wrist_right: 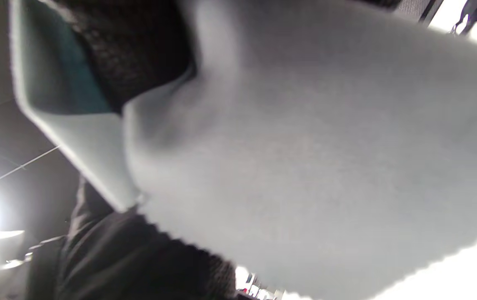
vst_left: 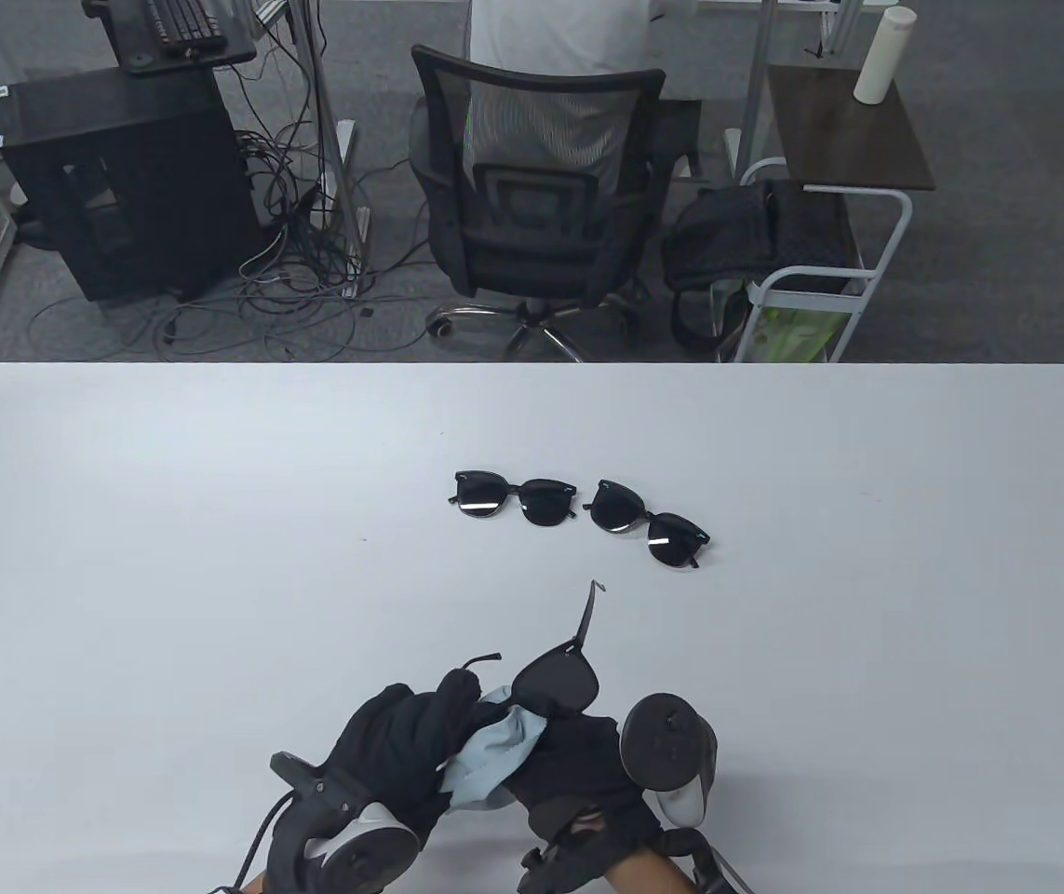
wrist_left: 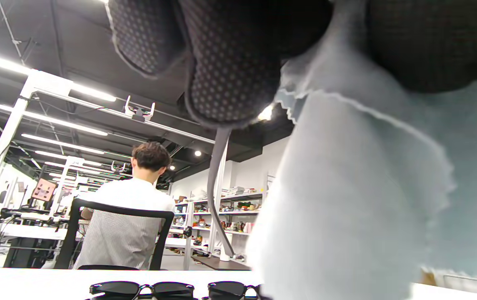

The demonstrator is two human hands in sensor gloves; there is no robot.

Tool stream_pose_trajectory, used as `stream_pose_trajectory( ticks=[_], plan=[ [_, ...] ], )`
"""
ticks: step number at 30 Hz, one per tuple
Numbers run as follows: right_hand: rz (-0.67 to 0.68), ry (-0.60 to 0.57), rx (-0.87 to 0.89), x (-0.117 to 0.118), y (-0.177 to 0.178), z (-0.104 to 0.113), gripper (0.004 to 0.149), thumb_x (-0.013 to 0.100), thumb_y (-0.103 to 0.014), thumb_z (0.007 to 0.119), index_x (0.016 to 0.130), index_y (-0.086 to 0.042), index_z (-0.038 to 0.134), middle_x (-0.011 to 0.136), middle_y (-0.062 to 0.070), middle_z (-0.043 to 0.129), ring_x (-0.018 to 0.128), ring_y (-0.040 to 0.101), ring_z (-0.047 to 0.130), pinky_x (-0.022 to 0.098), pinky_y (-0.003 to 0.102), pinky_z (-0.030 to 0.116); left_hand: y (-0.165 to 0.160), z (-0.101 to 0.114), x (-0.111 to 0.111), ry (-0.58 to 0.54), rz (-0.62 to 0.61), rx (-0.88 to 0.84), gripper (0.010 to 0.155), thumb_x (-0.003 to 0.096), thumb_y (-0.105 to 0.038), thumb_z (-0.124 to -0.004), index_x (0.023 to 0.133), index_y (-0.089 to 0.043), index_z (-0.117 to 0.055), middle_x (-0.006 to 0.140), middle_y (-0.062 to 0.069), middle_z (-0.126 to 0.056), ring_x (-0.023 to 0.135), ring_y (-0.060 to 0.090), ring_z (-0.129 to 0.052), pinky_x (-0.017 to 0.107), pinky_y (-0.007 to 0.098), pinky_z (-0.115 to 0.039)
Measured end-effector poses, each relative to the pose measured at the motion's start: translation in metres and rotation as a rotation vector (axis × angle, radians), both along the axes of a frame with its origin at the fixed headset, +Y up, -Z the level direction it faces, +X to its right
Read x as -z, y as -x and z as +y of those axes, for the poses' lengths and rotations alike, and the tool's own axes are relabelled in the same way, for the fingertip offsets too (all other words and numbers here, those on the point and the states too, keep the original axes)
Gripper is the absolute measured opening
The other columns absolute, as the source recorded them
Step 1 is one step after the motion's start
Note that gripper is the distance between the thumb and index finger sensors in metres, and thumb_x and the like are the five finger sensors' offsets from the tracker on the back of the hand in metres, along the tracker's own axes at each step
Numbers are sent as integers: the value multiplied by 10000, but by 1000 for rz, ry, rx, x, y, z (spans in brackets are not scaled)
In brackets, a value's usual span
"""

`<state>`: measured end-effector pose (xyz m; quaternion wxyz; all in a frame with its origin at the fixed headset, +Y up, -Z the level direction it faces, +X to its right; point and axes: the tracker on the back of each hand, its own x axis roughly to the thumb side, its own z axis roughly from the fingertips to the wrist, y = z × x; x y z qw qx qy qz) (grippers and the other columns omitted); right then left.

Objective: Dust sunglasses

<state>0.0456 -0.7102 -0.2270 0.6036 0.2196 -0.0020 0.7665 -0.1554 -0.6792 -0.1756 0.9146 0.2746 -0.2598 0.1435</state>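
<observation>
Holding one pair of sunglasses (vst_left: pixel 558 678) above the near edge of the white worktop (vst_left: pixel 168 559), the left hand (vst_left: pixel 392 745) and the right hand (vst_left: pixel 578 759) both curl their fingers around a light blue cloth (vst_left: pixel 490 754) pressed against it; its temples stick out open; two more folded sunglasses (vst_left: pixel 515 498) (vst_left: pixel 648 521) lie side by side mid-worktop, three pairs altogether; beyond the far edge stand an office chair (vst_left: pixel 541 196) and a black bag (vst_left: pixel 755 233) on a white cart (vst_left: pixel 867 270).
</observation>
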Motion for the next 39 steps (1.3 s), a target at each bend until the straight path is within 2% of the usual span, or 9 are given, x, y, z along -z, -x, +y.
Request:
stream_pose_trajectory(
  ticks=[3, 6, 10, 14, 18, 22, 26, 30, 39],
  plan=[
    [-10, -20, -15, 0, -1, 0, 414, 397, -539, 910, 681, -261, 794, 526, -136, 1005, 515, 98, 1046, 552, 349, 831, -2, 0, -2, 9, -14, -8, 932, 332, -675, -820, 1058, -192, -492, 773, -120, -816, 490, 63, -1030, 589, 401, -812],
    [-3, -14, -11, 0, 0, -2, 400, 421, -558, 868, 685, -269, 786, 531, -138, 999, 524, 97, 1039, 563, 350, 823, -2, 0, -2, 11, -17, -7, 933, 331, -678, -819, 1058, -193, -493, 769, -121, -818, 487, 63, -1031, 589, 400, -812],
    [-9, -24, 2, -1, -1, -2, 395, 480, -592, 699, 682, -266, 796, 520, -134, 1006, 519, 104, 1041, 571, 345, 818, -2, 0, -2, 25, -21, -22, 932, 331, -678, -817, 1059, -194, -495, 762, -127, -820, 483, 59, -1031, 588, 396, -814],
    [-13, -23, 4, -1, -1, -2, 411, 493, -580, 656, 689, -250, 803, 523, -121, 1011, 519, 112, 1041, 570, 346, 816, -1, -1, 0, 37, -21, -32, 931, 327, -681, -817, 1060, -205, -497, 757, -132, -823, 476, 57, -1031, 585, 393, -816],
    [17, -30, 1, -1, 1, -1, 432, 505, -533, 631, 747, -208, 779, 594, -90, 1001, 574, 139, 1025, 598, 360, 792, 3, -1, 2, 39, -6, -26, 930, 328, -673, -822, 1064, -209, -491, 765, -125, -819, 477, 62, -1029, 585, 397, -814],
    [58, -16, 1, -3, 5, -2, 436, 506, -474, 663, 819, -176, 719, 697, -61, 958, 660, 171, 986, 640, 382, 753, 6, -1, 4, 29, 14, -18, 928, 334, -665, -824, 1066, -211, -481, 781, -115, -811, 485, 65, -1025, 589, 402, -810],
    [62, -19, -2, -3, 5, -1, 443, 485, -420, 768, 840, -163, 705, 735, -42, 943, 693, 188, 970, 654, 400, 739, 7, -2, 7, 38, 21, -18, 924, 336, -664, -823, 1067, -220, -472, 799, -116, -802, 486, 65, -1023, 590, 403, -809],
    [49, -15, 4, -2, 3, -1, 447, 455, -409, 851, 814, -170, 736, 701, -53, 966, 665, 178, 992, 638, 397, 758, 6, -2, 6, 38, 17, -18, 922, 337, -662, -825, 1065, -219, -473, 797, -118, -802, 484, 64, -1023, 589, 402, -810],
    [-10, -54, -31, -4, 2, 2, 434, 433, -449, 889, 758, -186, 771, 619, -78, 995, 583, 149, 1030, 592, 376, 799, 4, -2, 3, 31, 6, -20, 924, 339, -667, -820, 1066, -217, -469, 793, -124, -802, 484, 61, -1022, 590, 400, -810]
  ],
)
